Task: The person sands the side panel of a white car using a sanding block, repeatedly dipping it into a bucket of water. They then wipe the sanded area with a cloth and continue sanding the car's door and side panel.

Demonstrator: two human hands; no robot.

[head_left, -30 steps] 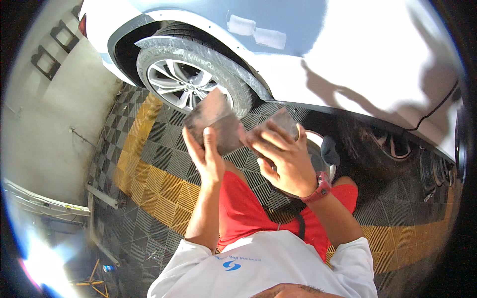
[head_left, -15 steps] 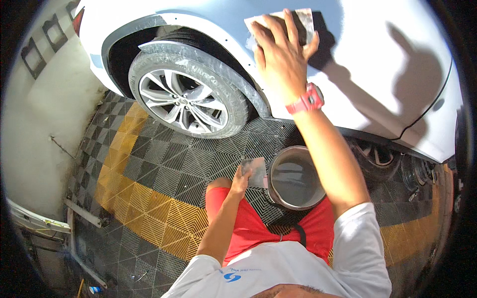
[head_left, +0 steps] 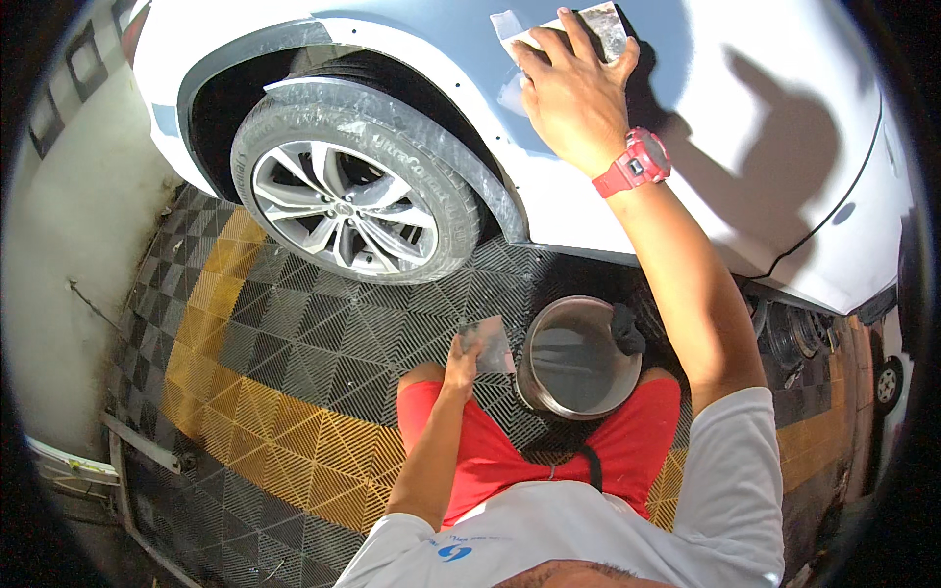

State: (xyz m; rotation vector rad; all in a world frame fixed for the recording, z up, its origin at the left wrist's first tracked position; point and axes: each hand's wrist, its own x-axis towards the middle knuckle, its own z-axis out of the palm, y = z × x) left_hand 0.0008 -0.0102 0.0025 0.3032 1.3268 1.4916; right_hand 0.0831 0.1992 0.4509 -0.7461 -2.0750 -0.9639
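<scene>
My right hand (head_left: 580, 103), with a red watch on its wrist, is pressed flat over a piece of sandpaper (head_left: 606, 31) against the car's body panel (head_left: 431, 24) above and right of the wheel arch. Part of the sandpaper hides under the fingers. A whitish wet smear (head_left: 511, 95) shows on the panel beside the hand. Low in front of my knees, my left hand (head_left: 463, 365) grips a thin, rectangular greyish sheet (head_left: 490, 343) by its left edge. Just right of that sheet stands a round bucket (head_left: 524, 377) with murky grey water inside.
A dark cloth (head_left: 627, 330) hangs over the bucket's right rim. The car's wheel (head_left: 343, 206) is at upper left, with a loose-looking grey arch trim above it. Black and yellow ribbed tiles (head_left: 284, 421) cover the floor. A pale wall (head_left: 78, 235) rises at left.
My right hand and the sandpaper have shifted slightly up and right on the panel. The dark cloth on the bucket's rim now shows. The left hand still holds its sheet.
</scene>
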